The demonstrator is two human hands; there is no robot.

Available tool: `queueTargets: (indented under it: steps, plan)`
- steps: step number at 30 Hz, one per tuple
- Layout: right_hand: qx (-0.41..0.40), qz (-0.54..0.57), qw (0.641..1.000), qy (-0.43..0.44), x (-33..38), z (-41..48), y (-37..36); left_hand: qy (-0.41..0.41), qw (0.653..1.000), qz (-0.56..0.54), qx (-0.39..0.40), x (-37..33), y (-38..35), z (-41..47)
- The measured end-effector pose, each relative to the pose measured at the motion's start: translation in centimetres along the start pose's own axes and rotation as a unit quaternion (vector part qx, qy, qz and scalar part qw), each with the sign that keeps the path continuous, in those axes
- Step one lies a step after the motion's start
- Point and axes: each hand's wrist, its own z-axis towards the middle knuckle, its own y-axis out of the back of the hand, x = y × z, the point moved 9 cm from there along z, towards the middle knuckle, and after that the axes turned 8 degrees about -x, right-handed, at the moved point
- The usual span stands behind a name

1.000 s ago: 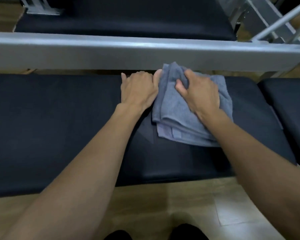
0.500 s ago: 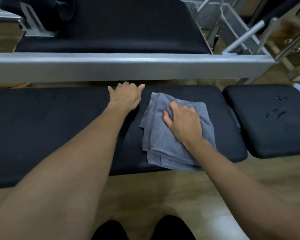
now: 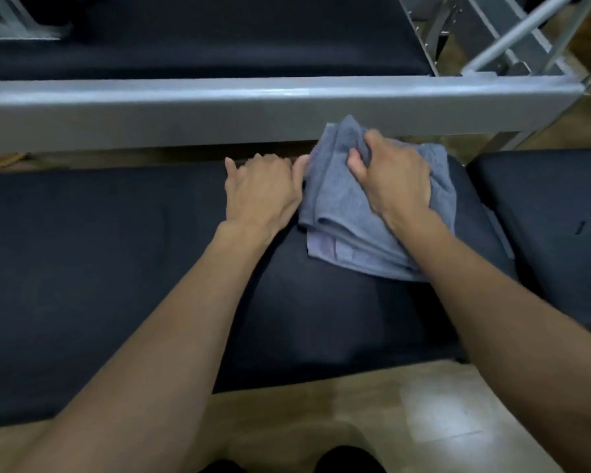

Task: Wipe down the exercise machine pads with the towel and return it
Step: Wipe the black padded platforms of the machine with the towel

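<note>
A folded grey-blue towel [image 3: 342,213] lies on the long black pad [image 3: 82,285] of the exercise machine, near the pad's far right end. My right hand [image 3: 394,179] presses down on the towel, its fingers gripping a raised fold at the far edge, close under the metal bar. My left hand [image 3: 261,192] rests flat on the pad just left of the towel, fingers curled over the pad's far edge and thumb touching the towel's side. It holds nothing.
A grey metal frame bar [image 3: 219,107] runs across just beyond the pad. Behind it lies another black pad [image 3: 202,39]. A separate black pad [image 3: 553,227] sits at the right. Metal tubes [image 3: 512,32] stand at the top right. Wooden floor [image 3: 355,421] is below.
My right hand has pushed the towel away from me, from the pad's near edge to its far edge under the bar, and bunched a fold. My left hand stays put.
</note>
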Motion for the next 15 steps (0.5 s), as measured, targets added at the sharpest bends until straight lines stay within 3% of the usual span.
queueTargets:
  steps: [6, 11, 15]
  plan:
    - [0.004, -0.018, 1.0, 0.002, 0.3, 4.4, -2.0, -0.008, 0.999, 0.034, 0.031, -1.4, 0.1, -0.2]
    - [-0.002, 0.035, 0.999, 0.004, -1.0, -4.0, 2.7, 0.021, 0.997, -0.006, 0.072, -1.2, 0.6, 0.4]
    - [0.011, 0.07, 0.997, 0.003, -3.7, -11.6, 7.5, -0.011, 0.997, -0.002, 0.078, -1.8, 1.4, 0.8]
